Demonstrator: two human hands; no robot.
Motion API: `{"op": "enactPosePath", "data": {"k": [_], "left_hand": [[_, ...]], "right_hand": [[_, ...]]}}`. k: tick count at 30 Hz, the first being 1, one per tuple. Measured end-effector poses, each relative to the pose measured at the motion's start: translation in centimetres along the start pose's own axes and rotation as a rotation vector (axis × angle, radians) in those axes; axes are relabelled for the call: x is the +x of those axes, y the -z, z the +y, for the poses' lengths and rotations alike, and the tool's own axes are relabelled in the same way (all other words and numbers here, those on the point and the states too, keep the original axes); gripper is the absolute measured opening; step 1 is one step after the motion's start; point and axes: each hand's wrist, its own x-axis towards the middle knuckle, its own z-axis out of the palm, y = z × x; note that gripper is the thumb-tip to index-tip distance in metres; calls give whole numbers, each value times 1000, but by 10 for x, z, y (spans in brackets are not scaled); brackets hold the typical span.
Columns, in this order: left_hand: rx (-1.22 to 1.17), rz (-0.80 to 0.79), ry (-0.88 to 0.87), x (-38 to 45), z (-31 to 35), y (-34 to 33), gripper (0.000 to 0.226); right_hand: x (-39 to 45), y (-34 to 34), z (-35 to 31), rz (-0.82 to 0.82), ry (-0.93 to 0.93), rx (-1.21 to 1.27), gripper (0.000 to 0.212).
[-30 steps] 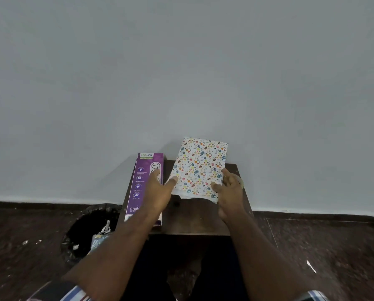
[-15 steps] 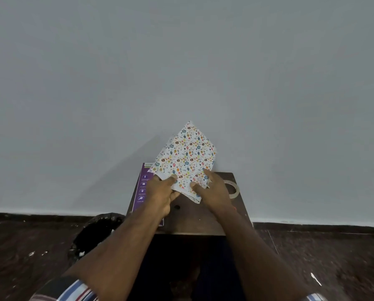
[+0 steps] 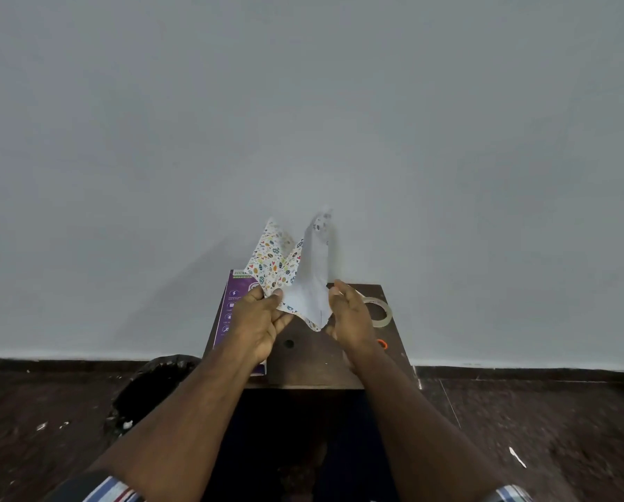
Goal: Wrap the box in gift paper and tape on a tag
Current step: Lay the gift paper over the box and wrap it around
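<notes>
Pinched the half-unfolded gift paper (image 3: 296,273) in the left hand (image 3: 258,326), held above the table (image 3: 314,360). Kept the right hand (image 3: 350,317) open at 3 o'clock, beside the sheet. Left the box (image 3: 236,302) lengthwise, 12 to 6, nearest that left grip.

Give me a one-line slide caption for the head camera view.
Left hand pinches folded gift paper open above the table, right hand alongside; box unwrapped.

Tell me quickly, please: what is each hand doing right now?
Left hand: pinches the gift paper near its lower edge.
Right hand: open, fingers straight, beside the paper; contact cannot be told.
</notes>
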Motion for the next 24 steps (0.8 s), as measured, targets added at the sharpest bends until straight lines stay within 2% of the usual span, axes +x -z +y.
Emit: {"op": "enactPosePath", "data": {"k": [2,6,11,13,15,16,19,22,24], "left_hand": [[-20,26,-6,-1,1,1,16],[-76,34,-11,-5,2,3,16],[-182,27,-16,-6,6,6,15],[-215,48,-16,-6,9,9,15],[-240,70,-24,-5,11,12,18],[-253,78,-29,-4,12,13,21],[-297,89,-28,-3,11,17,31],[-206,64,42,-2,7,19,40],[-90,22,91,-2,4,17,33]], "right_hand": [[10,1,15,42,38,-11,65],[-16,-6,-10,105,173,-243,42],[-17,-4,-10,178,230,-267,52],[-12,-4,-10,197,139,-177,48],[-9,-5,-13,211,8,-24,29],[-9,-6,-16,199,-53,81,26],[-11,-14,-21,145,-93,400,40],[-8,-25,-22,152,-78,465,43],[-8,-32,-23,140,-76,485,42]]}}
